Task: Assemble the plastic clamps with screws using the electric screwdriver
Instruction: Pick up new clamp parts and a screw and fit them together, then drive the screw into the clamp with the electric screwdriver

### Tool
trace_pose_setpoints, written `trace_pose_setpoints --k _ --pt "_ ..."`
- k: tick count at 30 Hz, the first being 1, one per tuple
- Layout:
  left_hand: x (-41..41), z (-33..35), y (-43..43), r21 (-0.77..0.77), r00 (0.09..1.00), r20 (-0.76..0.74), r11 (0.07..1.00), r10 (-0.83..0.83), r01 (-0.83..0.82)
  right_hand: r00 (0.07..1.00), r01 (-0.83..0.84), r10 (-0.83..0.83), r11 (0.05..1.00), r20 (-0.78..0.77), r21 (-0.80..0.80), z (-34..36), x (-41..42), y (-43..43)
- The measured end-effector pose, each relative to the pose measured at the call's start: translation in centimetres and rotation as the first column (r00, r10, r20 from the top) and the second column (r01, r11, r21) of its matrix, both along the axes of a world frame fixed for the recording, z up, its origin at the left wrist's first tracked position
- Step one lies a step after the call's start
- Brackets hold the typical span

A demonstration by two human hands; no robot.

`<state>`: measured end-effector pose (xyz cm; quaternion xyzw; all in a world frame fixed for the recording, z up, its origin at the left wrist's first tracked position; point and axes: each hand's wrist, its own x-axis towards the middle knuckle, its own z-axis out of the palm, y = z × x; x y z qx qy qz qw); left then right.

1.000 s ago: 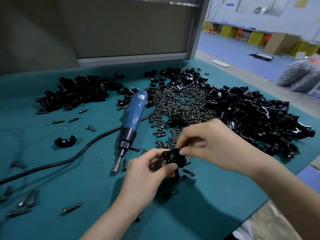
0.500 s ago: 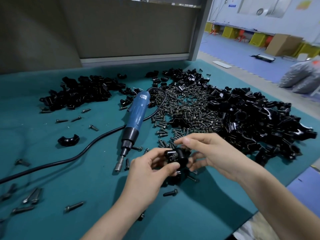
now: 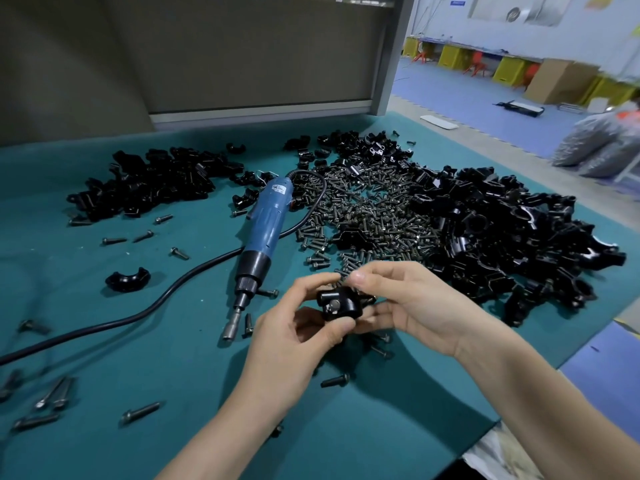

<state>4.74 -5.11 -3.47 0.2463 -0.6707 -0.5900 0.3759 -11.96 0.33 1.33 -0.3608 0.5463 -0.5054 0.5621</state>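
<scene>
A black plastic clamp with a screw head showing on its face is held above the teal mat. My left hand pinches it from the left between thumb and fingers. My right hand curls round its right side from above and below. The blue electric screwdriver lies on the mat to the left of my hands, bit end toward me, untouched. A heap of dark screws lies just behind my hands.
A large pile of black clamp parts fills the right of the teal mat; a smaller pile lies at the back left. A single clamp half, loose screws and the black cable lie left. The table edge runs at right.
My right hand has come down from the screw heap and closed round the clamp's right side. The clamp has turned so a screw head faces up. The screwdriver has not moved.
</scene>
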Motion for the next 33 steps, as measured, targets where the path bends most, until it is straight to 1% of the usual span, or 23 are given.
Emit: trace_pose_setpoints --k 2,5,6,7,8,9,10,11,12,13,16,17,18,20,22,24,26,27,28,29,31,32,33 --pt "0.0 0.0 0.0 0.010 1.000 -0.014 1.000 0.022 -0.022 0.999 0.009 -0.009 1.000 -0.044 0.012 0.1 0.1 -0.4" --pt "0.0 -0.2 -0.1 0.042 0.998 0.005 0.998 0.056 -0.056 0.992 -0.035 0.043 0.997 -0.119 0.067 0.6 0.2 -0.9" --pt "-0.1 -0.3 -0.2 0.053 0.997 0.016 0.996 0.070 -0.071 0.981 -0.043 0.058 0.995 -0.184 0.087 1.0 0.2 -1.0" --pt "-0.1 -0.4 -0.2 0.073 0.996 0.021 0.993 0.087 -0.088 0.949 -0.032 0.063 0.994 -0.309 0.105 1.5 0.1 -1.2" --pt "-0.1 -0.5 -0.2 0.091 0.995 0.023 0.990 0.102 -0.104 0.877 -0.001 0.052 0.994 -0.477 0.107 2.1 -0.2 -1.7" --pt "-0.1 -0.5 -0.2 0.103 0.994 0.026 0.988 0.110 -0.113 0.781 0.036 0.021 0.996 -0.625 0.078 2.8 -0.6 -2.4" --pt "-0.1 -0.5 -0.2 0.108 0.993 0.032 0.988 0.112 -0.115 0.711 0.066 -0.028 0.997 -0.703 0.027 3.6 -0.9 -3.3" --pt "-0.1 -0.5 -0.1 0.108 0.993 0.036 0.987 0.112 -0.115 0.697 0.082 -0.067 0.997 -0.714 -0.013 4.3 -1.1 -4.5" --pt "-0.1 -0.4 -0.1 0.104 0.993 0.039 0.988 0.113 -0.116 0.716 0.076 -0.070 0.997 -0.695 -0.022 4.9 -1.2 -6.1" --pt "-0.1 -0.3 0.0 0.094 0.992 0.046 0.988 0.117 -0.121 0.736 0.048 -0.034 0.999 -0.676 0.003 5.2 -0.8 -7.9" --pt "-0.1 -0.2 0.2 0.019 0.981 0.095 0.985 0.170 -0.172 0.749 -0.050 0.161 0.981 -0.642 0.188 4.5 2.0 -13.4" --pt "-0.1 -0.2 0.2 -0.030 0.973 0.116 0.979 0.202 -0.199 0.757 -0.050 0.195 0.969 -0.624 0.243 3.7 2.9 -14.9" --pt "0.0 -0.2 0.2 -0.093 0.962 0.135 0.970 0.238 -0.227 0.773 -0.026 0.191 0.962 -0.606 0.270 2.8 3.6 -16.1" --pt "0.3 0.0 0.1 -0.199 0.944 0.147 0.944 0.294 -0.263 0.833 0.043 0.109 0.965 -0.542 0.260 1.2 4.3 -17.7" --pt "0.6 0.2 -0.1 -0.225 0.937 0.137 0.932 0.320 -0.285 0.895 0.099 0.007 0.972 -0.446 0.214 0.3 4.4 -18.2" --pt "0.7 0.2 -0.2 -0.226 0.939 0.129 0.932 0.318 -0.284 0.935 0.160 -0.090 0.970 -0.342 0.181 -0.2 4.3 -18.2" --pt "0.7 0.2 -0.3 -0.221 0.944 0.130 0.937 0.303 -0.270 0.971 0.212 -0.186 0.960 -0.150 0.181 0.2 4.0 -17.8" --pt "0.6 0.1 -0.3 -0.215 0.947 0.135 0.941 0.292 -0.260 0.975 0.219 -0.222 0.959 0.000 0.177 0.7 3.8 -17.5" --pt "0.5 0.1 -0.2 -0.214 0.947 0.144 0.944 0.285 -0.252 0.953 0.217 -0.242 0.965 0.181 0.146 1.5 3.5 -17.2" --pt "0.4 0.1 -0.2 -0.220 0.945 0.153 0.942 0.288 -0.252 0.897 0.224 -0.243 0.970 0.369 0.095 2.4 3.0 -16.9" --pt "0.5 0.0 -0.4 -0.243 0.934 0.152 0.928 0.324 -0.282 0.708 0.263 -0.174 0.964 0.685 -0.027 4.5 2.2 -16.3" --pt "0.6 0.0 -0.7 -0.268 0.920 0.148 0.910 0.363 -0.316 0.621 0.286 -0.116 0.954 0.775 -0.086 5.4 1.9 -16.0" --pt "0.8 0.0 -1.1 -0.303 0.899 0.143 0.883 0.414 -0.358 0.579 0.307 -0.062 0.940 0.813 -0.147 6.1 1.8 -15.8"
